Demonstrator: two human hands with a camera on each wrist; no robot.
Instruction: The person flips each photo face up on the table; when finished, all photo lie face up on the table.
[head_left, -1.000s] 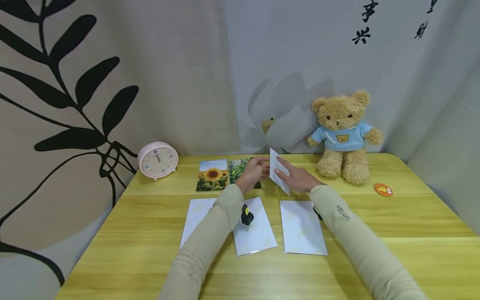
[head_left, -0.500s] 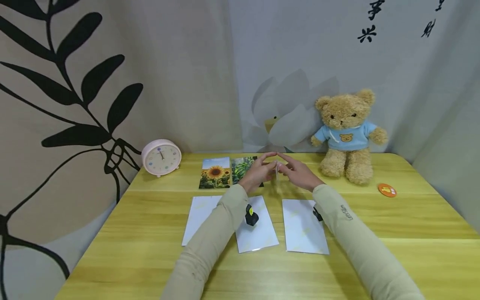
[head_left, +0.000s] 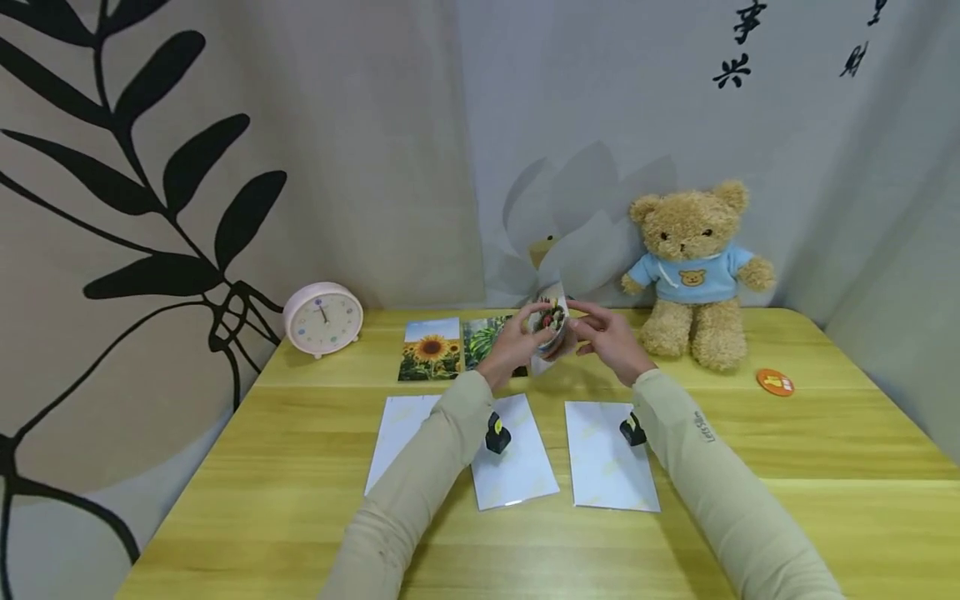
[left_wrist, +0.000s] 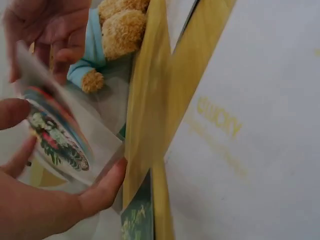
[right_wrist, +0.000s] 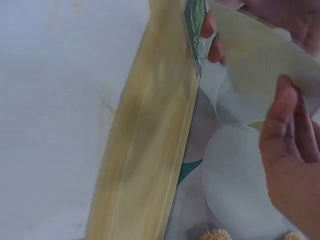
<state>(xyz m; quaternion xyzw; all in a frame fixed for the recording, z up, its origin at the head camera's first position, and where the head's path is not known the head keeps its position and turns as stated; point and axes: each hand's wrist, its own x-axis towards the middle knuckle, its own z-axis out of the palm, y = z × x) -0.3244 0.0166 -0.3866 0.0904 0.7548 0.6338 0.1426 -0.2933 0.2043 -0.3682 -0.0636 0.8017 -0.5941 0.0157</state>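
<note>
In the head view my left hand (head_left: pixel 517 342) holds a picture card (head_left: pixel 557 321) upright over the back of the table. The card's printed side, with an oval of flowers and colored bands, shows in the left wrist view, where the left thumb and fingers (left_wrist: pixel 107 185) grip its edges. My right hand (head_left: pixel 609 337) is at the card's right edge, fingers loosely bent, with its fingertips close to the card's pale back (right_wrist: pixel 250 60). Beside the left hand lie a sunflower card (head_left: pixel 429 348) and a green-leaf card (head_left: pixel 483 335), picture side up.
Three white cards lie in a front row: a left one (head_left: pixel 397 429) partly under the left sleeve, a middle one (head_left: pixel 513 475) and a right one (head_left: pixel 609 462). A pink clock (head_left: pixel 322 319), a teddy bear (head_left: pixel 690 275) and an orange disc (head_left: pixel 775 382) stand or lie around.
The card, first white side toward the head camera, has been turned edge-on between both hands and now shows its printed side. The right hand has shifted slightly right.
</note>
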